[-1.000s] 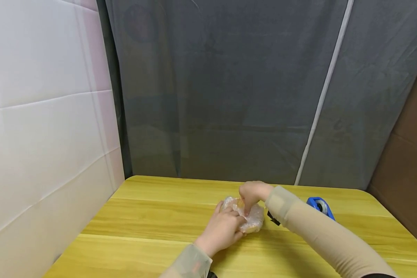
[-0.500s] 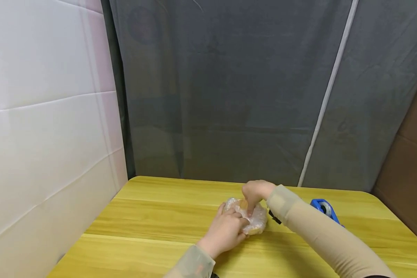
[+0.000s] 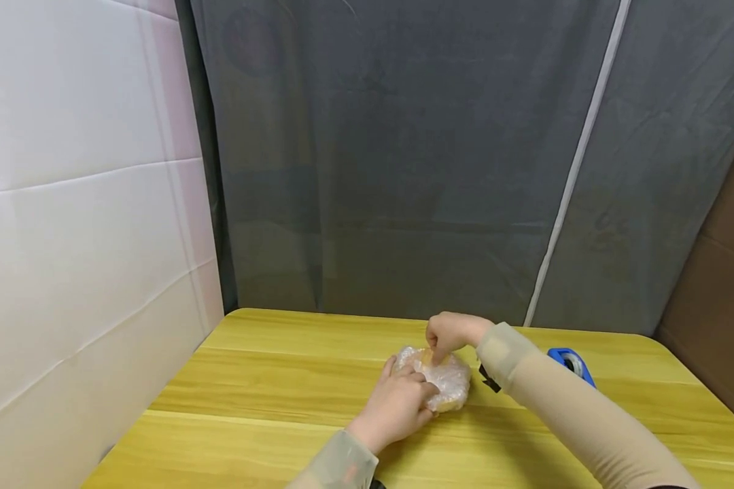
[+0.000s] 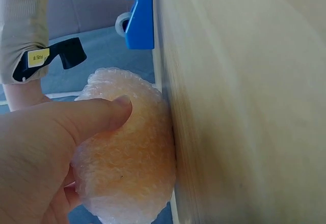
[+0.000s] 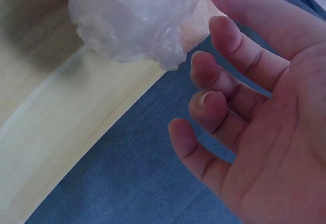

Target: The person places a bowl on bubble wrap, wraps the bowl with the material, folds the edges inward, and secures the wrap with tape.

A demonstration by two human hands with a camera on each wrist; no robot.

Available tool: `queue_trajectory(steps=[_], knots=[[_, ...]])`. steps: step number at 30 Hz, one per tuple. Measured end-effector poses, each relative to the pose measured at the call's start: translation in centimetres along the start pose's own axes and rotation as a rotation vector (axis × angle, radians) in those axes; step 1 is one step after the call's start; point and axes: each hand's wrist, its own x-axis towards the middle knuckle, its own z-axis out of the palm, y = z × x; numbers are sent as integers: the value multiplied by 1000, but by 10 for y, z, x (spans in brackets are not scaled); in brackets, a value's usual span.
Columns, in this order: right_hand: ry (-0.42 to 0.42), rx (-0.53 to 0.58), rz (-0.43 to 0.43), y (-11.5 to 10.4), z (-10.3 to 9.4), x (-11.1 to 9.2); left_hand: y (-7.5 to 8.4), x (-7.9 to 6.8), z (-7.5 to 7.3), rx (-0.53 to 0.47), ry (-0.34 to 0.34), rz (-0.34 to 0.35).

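Note:
A rounded bundle in clear bubble wrap (image 3: 454, 386), with something orange-yellow inside, lies on the wooden table. My left hand (image 3: 393, 406) holds it from the near left, fingers spread over the top and the thumb (image 4: 109, 114) against its side. Over the bundle's far part is my right hand (image 3: 455, 331), with a digit pointing down at the top of the wrap. In the right wrist view the thumb lies right at the wrap, while the other fingers (image 5: 206, 107) hang loosely bent beside the bundle, holding nothing.
A blue tape dispenser (image 3: 571, 365) with a roll of tape stands to the right, partly behind the right forearm. The wooden table (image 3: 269, 394) runs back to a grey curtain (image 3: 404, 170). A white cloth wall (image 3: 85, 204) is on the left, a brown panel (image 3: 718, 305) on the right.
My right hand has lifted slightly and shifted toward the far edge of the bundle. The left hand keeps its hold, and the bundle stays in place on the table.

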Motion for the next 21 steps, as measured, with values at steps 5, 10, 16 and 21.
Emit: queue_trajectory(steps=[5,10,16,21], knots=[[4,32,-9,2,0,1,-1,-1,-1,1,15,0],[-8,87,-36,2,3,2,-2,-1,0,14,14,0],[-1,141,-102,-1,3,2,0,-1,0,5,8,-2],[-16,167,-133,-2,-1,0,0,-1,-1,-10,-7,-7]])
